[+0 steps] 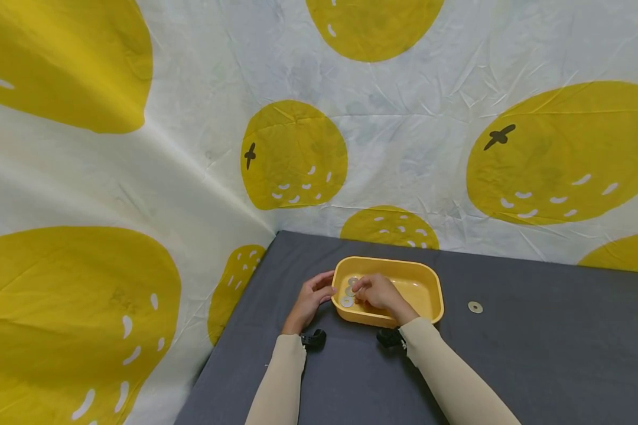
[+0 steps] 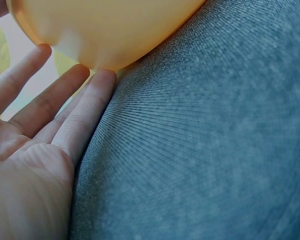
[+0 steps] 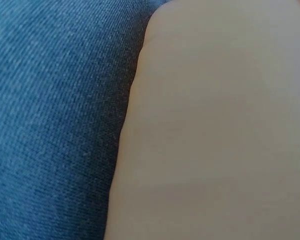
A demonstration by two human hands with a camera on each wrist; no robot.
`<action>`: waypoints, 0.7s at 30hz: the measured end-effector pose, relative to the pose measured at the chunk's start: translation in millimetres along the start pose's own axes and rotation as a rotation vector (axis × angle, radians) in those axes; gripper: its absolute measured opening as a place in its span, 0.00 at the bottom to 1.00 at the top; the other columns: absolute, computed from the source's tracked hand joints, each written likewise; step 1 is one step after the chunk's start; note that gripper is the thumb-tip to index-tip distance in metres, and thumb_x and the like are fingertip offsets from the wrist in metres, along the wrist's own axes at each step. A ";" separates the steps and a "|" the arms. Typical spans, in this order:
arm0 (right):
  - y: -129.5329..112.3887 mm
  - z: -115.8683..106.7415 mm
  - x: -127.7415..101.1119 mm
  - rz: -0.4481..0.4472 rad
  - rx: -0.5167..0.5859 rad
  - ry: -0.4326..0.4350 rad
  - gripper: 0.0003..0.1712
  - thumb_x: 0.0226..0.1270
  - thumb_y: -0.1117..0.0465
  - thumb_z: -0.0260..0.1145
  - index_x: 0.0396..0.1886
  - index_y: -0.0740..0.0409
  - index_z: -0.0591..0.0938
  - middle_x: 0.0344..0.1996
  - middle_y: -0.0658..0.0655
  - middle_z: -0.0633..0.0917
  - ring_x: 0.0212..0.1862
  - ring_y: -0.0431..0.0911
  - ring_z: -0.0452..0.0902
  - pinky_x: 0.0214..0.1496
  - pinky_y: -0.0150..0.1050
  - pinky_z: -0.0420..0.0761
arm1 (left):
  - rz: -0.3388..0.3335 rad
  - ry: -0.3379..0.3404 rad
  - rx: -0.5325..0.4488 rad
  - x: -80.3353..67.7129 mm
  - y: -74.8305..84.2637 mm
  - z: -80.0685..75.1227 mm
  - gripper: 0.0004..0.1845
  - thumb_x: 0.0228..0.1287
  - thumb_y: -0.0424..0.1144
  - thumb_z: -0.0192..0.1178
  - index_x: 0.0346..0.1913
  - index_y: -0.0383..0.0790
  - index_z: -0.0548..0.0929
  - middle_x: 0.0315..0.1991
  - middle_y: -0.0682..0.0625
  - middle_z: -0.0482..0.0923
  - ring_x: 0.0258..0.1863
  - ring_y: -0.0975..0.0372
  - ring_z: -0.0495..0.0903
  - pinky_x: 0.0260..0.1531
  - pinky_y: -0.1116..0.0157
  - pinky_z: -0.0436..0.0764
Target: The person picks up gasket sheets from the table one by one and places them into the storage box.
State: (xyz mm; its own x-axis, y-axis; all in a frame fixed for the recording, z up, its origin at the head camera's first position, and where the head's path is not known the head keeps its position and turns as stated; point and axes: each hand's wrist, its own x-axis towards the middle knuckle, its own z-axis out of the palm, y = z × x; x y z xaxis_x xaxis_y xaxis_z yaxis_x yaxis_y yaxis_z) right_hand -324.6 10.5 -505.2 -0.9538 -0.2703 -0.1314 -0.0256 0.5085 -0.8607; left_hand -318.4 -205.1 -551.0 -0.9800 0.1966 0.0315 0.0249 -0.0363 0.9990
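A yellow plastic tub (image 1: 420,283) stands on the dark cloth. My left hand (image 1: 309,301) is at its left end, thumb at the rim. In the left wrist view the left fingers (image 2: 50,107) extend fairly straight, their tips against the tub's outer wall (image 2: 115,30). My right hand (image 1: 380,292) reaches down inside the tub with bent fingers, beside several flat metal washers (image 1: 347,301) near the left end. Whether those fingertips pinch a washer is too small to tell. The right wrist view shows mostly a blurred pale surface (image 3: 210,125), with no fingertips visible.
A single washer (image 1: 475,307) lies on the dark cloth-covered table (image 1: 553,342) to the right of the tub. Behind and to the left hangs a white curtain (image 1: 404,147) printed with yellow fruit. Dark wrist devices (image 1: 315,340) sit at both cuffs.
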 end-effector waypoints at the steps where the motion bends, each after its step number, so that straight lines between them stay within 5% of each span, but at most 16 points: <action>1: -0.3 -0.4 0.1 -0.008 0.011 0.010 0.09 0.67 0.70 0.65 0.44 0.67 0.87 0.29 0.59 0.89 0.25 0.44 0.77 0.29 0.33 0.75 | -0.001 0.001 0.000 0.2 -0.2 0.1 0.27 0.68 0.35 0.63 0.70 0.44 0.77 0.67 0.43 0.77 0.63 0.54 0.79 0.57 0.62 0.82; 11: -4.6 -22.5 -10.4 -0.203 0.239 0.134 0.15 0.77 0.61 0.62 0.54 0.65 0.84 0.41 0.71 0.87 0.34 0.62 0.80 0.32 0.40 0.81 | -0.017 -0.004 -0.005 -1.7 4.3 0.9 0.27 0.69 0.35 0.63 0.71 0.43 0.76 0.69 0.42 0.76 0.65 0.50 0.78 0.60 0.60 0.82; 14: -2.6 -40.0 -21.3 -0.255 0.302 0.175 0.15 0.77 0.60 0.63 0.55 0.64 0.83 0.43 0.73 0.86 0.32 0.59 0.81 0.33 0.40 0.83 | -0.022 -0.009 -0.005 -1.1 4.7 0.7 0.27 0.69 0.35 0.64 0.71 0.44 0.76 0.69 0.42 0.76 0.65 0.52 0.78 0.60 0.59 0.82; 21: 19.7 -102.4 -42.7 -0.265 0.456 0.413 0.12 0.75 0.61 0.65 0.52 0.61 0.85 0.30 0.46 0.89 0.26 0.41 0.80 0.33 0.32 0.83 | -0.025 -0.001 -0.009 -0.7 5.7 1.3 0.28 0.68 0.35 0.64 0.70 0.44 0.76 0.68 0.42 0.77 0.63 0.52 0.79 0.59 0.59 0.82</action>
State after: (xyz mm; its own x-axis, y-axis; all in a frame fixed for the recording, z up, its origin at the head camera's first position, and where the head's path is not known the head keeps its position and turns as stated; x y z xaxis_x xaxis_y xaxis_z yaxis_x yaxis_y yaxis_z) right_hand -315.1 115.8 -466.2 -0.9713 0.0429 0.2341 -0.2321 0.0468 -0.9716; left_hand -317.3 -204.2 -545.3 -0.9801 0.1983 0.0068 -0.0012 -0.0400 0.9992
